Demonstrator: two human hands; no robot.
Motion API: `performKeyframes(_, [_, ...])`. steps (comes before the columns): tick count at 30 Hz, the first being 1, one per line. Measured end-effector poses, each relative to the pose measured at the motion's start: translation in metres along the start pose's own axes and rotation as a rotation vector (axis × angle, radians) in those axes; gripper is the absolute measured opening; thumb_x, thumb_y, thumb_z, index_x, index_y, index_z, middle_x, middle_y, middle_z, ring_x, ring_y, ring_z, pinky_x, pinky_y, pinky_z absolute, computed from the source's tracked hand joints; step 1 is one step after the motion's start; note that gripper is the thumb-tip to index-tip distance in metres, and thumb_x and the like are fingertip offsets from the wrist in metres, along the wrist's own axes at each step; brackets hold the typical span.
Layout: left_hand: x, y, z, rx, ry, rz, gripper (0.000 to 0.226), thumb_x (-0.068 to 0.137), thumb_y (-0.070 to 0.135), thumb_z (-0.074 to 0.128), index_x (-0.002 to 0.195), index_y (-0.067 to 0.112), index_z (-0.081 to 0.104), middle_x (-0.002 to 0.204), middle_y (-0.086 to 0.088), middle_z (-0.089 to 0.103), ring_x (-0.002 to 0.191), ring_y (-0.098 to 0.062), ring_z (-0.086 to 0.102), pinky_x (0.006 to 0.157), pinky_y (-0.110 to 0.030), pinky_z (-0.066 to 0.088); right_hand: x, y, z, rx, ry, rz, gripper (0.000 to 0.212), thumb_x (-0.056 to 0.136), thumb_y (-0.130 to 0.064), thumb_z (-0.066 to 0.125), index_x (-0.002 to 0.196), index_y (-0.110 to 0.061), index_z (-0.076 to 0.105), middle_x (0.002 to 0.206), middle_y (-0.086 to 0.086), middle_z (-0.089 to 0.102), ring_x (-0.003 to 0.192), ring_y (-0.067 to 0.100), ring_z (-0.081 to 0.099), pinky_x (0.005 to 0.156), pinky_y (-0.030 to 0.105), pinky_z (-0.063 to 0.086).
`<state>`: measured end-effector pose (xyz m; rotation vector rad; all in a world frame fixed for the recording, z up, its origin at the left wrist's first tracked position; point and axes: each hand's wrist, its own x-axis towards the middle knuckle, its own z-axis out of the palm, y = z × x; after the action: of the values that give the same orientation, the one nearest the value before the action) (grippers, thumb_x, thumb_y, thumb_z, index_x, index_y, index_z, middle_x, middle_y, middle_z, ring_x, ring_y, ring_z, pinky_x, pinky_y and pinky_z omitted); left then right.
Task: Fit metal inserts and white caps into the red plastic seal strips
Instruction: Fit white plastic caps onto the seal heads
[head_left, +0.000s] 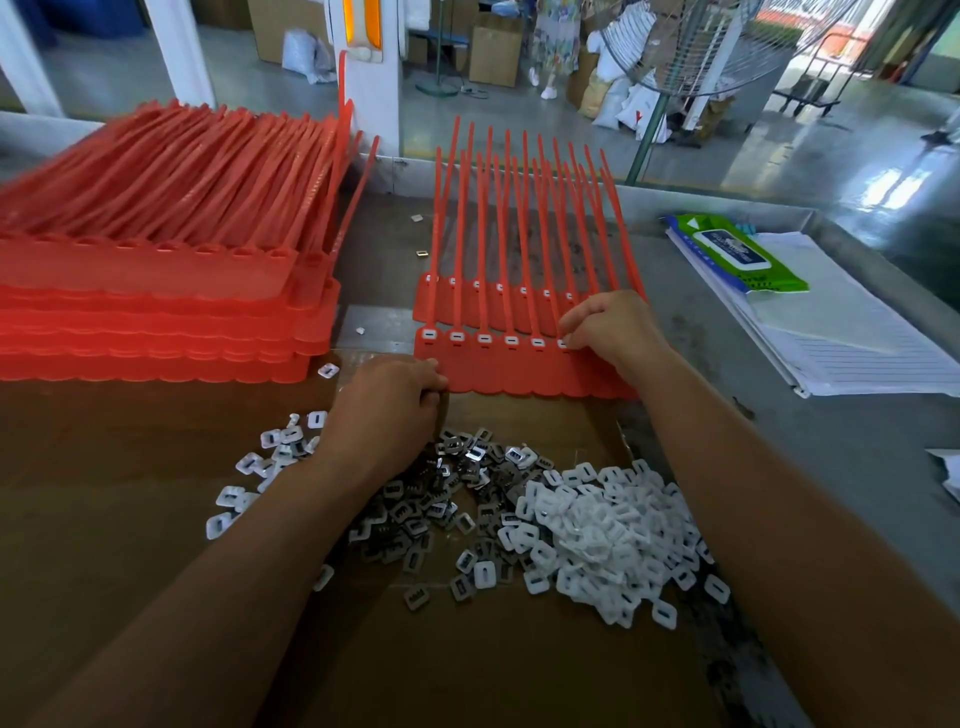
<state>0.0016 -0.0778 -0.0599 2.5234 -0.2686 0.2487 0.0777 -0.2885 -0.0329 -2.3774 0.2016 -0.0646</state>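
A grey metal table (831, 467) carries everything, with a brown cardboard sheet (130, 467) laid over most of it. Our landmark is the near strip (519, 371), a red plastic sheet of joined seals lying flat at the centre, its tails pointing away from us.

Well to the left of the near strip stands a tall stack of red strips (156, 291). Well to its right lies a pile of lined papers (831, 332) with one green wipes pack (737, 254) on top. Just behind the near strip, and partly overlapped by it, lies one far strip (467, 312).

The sockets serve as the containers here. We count six white caps seated in the near strip and seven showing in the far strip.

In front of the near strip sit two loose heaps, touching: white caps (597, 530) towards the right and metal inserts (415, 509) towards the left, both too many to count.

The left hand (387, 405) has its fingers curled at the near strip's front left corner; we cannot tell whether it grasps anything. The right hand (608, 325) rests bent fingertips on the sixth cap of the near strip; we cannot tell whether it pinches or only presses.

One stray cap (328, 370) lies just left of the near strip.
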Motion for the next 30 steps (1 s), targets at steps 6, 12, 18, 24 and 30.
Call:
performKeyframes(6, [0.000,0.001,-0.001,0.007,0.009,0.028,0.027,0.085,0.003,0.050,0.105,0.007,0.067,0.119,-0.006,0.061,0.112,-0.015,0.054,0.090,-0.014,0.029,0.005,0.000,0.002,0.035,0.022,0.075,0.030,0.064,0.004,0.072,0.062,-0.023,0.059,0.095,0.008,0.069,0.089,0.021,0.064,0.088,0.036,0.051])
performKeyframes(12, [0.000,0.001,-0.001,0.006,0.011,0.026,0.027,0.085,0.004,0.050,0.105,0.008,0.067,0.120,-0.004,0.061,0.113,-0.013,0.053,0.090,-0.014,0.028,0.005,0.001,0.001,0.016,0.035,0.075,0.029,0.066,0.000,0.073,0.062,-0.023,0.057,0.095,0.008,0.068,0.091,0.021,0.061,0.087,0.035,0.050])
performKeyframes(18, [0.000,0.000,-0.001,0.022,0.007,0.022,0.027,0.086,0.006,0.049,0.106,0.010,0.066,0.122,-0.002,0.059,0.114,-0.015,0.052,0.095,-0.019,0.031,0.002,0.002,0.003,-0.015,0.034,0.060,0.026,0.074,-0.006,0.072,0.068,-0.026,0.055,0.106,0.005,0.064,0.102,0.020,0.056,0.092,0.038,0.046])
performKeyframes(24, [0.001,0.000,-0.001,0.023,0.009,0.027,0.027,0.085,0.005,0.049,0.106,0.008,0.066,0.121,-0.003,0.060,0.113,-0.014,0.053,0.092,-0.017,0.031,-0.001,0.007,-0.002,0.064,0.002,0.043,0.012,0.080,-0.006,0.066,0.087,-0.016,0.063,0.104,-0.001,0.060,0.096,0.013,0.056,0.079,0.022,0.044])
performKeyframes(30, [0.000,0.000,-0.001,0.022,0.009,0.020,0.027,0.085,0.006,0.050,0.106,0.009,0.066,0.123,-0.002,0.059,0.114,-0.014,0.052,0.095,-0.022,0.033,-0.018,0.008,-0.020,0.174,-0.090,0.026,0.016,0.084,-0.010,0.063,0.098,-0.017,0.062,0.108,-0.001,0.060,0.087,0.005,0.055,0.063,0.015,0.039])
